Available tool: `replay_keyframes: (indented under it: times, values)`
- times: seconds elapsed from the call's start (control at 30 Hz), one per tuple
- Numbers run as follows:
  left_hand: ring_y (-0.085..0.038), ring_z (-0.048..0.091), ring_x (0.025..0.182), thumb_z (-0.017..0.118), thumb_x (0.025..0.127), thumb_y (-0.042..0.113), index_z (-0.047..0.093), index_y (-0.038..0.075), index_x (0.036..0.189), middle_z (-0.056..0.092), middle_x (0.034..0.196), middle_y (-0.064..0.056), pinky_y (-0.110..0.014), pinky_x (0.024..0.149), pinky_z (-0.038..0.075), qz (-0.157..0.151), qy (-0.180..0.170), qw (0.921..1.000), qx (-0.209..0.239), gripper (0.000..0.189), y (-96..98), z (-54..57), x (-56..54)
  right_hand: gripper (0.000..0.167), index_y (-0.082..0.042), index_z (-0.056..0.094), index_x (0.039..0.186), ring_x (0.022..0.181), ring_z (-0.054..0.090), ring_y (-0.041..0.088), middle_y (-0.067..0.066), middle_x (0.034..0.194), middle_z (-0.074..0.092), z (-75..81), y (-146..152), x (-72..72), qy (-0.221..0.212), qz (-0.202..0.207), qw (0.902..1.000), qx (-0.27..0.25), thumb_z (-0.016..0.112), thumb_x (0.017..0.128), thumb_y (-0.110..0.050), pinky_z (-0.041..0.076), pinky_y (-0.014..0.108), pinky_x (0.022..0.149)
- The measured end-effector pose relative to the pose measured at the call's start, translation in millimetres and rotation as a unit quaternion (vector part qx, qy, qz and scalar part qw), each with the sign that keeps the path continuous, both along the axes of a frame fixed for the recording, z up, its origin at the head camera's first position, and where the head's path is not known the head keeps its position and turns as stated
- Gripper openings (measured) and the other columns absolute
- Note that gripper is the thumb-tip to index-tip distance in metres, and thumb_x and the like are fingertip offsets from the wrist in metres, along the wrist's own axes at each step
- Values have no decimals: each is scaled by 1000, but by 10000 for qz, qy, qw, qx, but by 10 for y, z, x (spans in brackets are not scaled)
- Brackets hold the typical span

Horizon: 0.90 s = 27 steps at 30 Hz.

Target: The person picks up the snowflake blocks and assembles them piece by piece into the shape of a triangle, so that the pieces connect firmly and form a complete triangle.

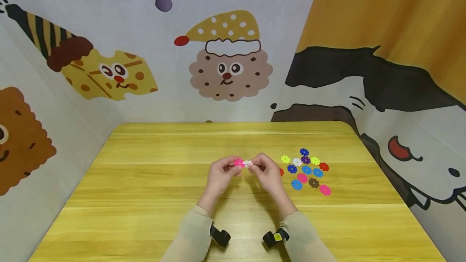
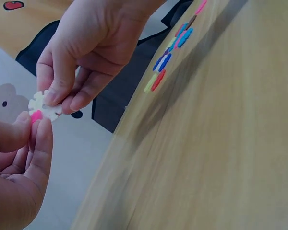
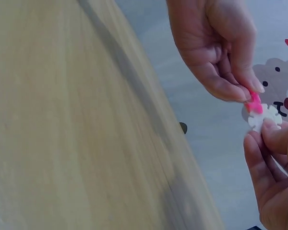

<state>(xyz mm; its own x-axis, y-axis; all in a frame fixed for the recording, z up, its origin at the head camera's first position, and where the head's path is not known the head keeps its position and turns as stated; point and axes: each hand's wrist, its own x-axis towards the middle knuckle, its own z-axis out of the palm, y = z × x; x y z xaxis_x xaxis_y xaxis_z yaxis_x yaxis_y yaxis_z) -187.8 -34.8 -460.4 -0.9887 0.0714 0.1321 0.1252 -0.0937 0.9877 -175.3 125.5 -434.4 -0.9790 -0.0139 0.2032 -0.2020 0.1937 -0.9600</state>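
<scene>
Both hands meet above the middle of the table. My left hand point(image 1: 219, 176) pinches a pink notched plastic disc point(image 1: 238, 163) between thumb and fingers. Thumb and fingertips of my right hand point(image 1: 268, 174) pinch a white notched disc point(image 1: 247, 163), a flower-shaped interlocking piece. The two discs meet edge to edge, set at an angle to each other. Seen from the left wrist, the white disc point(image 2: 37, 102) shows its flat face, while fingers hide most of the pink one point(image 2: 36, 116). In the right wrist view, the pink disc point(image 3: 254, 103) overlaps the white disc's rim.
Right of my right hand, loose notched discs lie flat on the wooden table point(image 1: 145, 181): several blue ones, such as a dark blue disc point(image 1: 304, 152), plus a brown disc point(image 1: 314, 182), a pink disc point(image 1: 325, 190) and a red disc point(image 1: 324, 167). A cartoon-printed curtain point(image 1: 145, 23) stands behind.
</scene>
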Motion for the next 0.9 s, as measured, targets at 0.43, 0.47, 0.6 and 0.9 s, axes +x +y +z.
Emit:
replay_keyframes:
  times: [0.43,0.47,0.6,0.9]
  values:
    - [-20,60,84,76,86,4,66,-4,113,65,94,-10,-28,72,55,-146,15,9963,-847,30,-62,30,-41,5,1,66,91,77,67,21,11,84,69,-268,47,-159,-122,-31,9998,-147,70,89,3,59,42,76]
    - [-20,59,85,78,85,6,66,-4,113,65,95,-10,-27,72,54,-122,56,9954,-949,32,-61,23,-50,5,0,68,92,77,67,20,10,85,69,-311,58,-179,-110,-36,9999,-110,71,89,1,59,41,76]
    - [-19,58,84,80,82,8,67,-3,111,64,95,-9,-26,71,53,-124,245,9933,-1124,34,-43,5,-65,5,-3,71,92,80,64,19,6,87,69,-296,62,-167,-79,-89,9999,81,73,88,-5,58,36,76]
    - [-15,56,74,80,80,6,69,5,97,64,86,-3,-23,63,50,82,346,9928,-1141,20,38,21,-53,6,-2,74,93,79,63,16,7,89,70,-291,99,-176,27,-77,10000,-50,74,88,-5,55,26,72]
